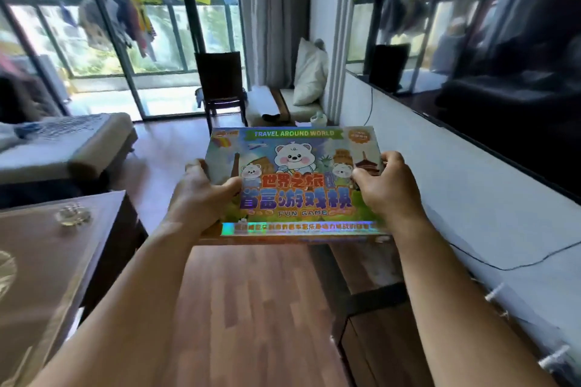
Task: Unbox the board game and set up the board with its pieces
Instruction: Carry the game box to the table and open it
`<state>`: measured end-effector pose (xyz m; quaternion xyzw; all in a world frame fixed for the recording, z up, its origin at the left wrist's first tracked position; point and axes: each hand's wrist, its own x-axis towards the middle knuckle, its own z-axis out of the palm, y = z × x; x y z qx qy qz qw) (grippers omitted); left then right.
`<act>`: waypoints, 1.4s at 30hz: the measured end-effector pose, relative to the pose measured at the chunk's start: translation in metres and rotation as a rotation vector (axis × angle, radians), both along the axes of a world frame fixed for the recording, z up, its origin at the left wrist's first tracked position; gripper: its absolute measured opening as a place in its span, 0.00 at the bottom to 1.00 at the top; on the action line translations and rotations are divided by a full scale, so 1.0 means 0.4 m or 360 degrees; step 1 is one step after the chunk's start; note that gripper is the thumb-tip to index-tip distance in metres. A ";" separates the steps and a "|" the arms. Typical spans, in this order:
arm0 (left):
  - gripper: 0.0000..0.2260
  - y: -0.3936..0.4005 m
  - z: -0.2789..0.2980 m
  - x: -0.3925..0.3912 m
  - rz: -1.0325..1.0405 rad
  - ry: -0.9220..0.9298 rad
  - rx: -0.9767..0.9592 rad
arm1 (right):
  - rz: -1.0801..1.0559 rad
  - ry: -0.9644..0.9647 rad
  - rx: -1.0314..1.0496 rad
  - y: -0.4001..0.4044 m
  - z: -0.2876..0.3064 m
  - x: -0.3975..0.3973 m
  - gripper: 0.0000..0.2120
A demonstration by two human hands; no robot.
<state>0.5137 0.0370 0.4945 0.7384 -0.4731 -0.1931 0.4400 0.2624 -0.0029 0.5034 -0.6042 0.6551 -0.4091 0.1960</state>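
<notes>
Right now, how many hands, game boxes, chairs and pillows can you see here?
Hands: 2, left hand and right hand, both gripping the box
Game boxes: 1, game box, closed
Chairs: 1, dark chair
Pillows: 1, white pillow
Total: 5

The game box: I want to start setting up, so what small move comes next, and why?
Probably lower the game box onto the table at the left. Left hand and right hand both grip it, still closed, in mid-air, leaving neither free to lift the lid.
</notes>
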 end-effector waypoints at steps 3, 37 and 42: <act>0.18 0.109 0.019 0.173 0.0158 -0.0050 -0.0029 | 0.0231 0.0052 0.0036 0.024 0.037 0.194 0.23; 0.21 1.269 -0.048 1.550 0.2028 0.0158 0.0115 | 0.2054 0.0328 0.0151 0.751 -0.037 2.160 0.23; 0.25 1.325 -0.074 1.691 0.2174 0.0225 0.0153 | 0.2192 0.0389 0.0166 0.806 -0.057 2.352 0.20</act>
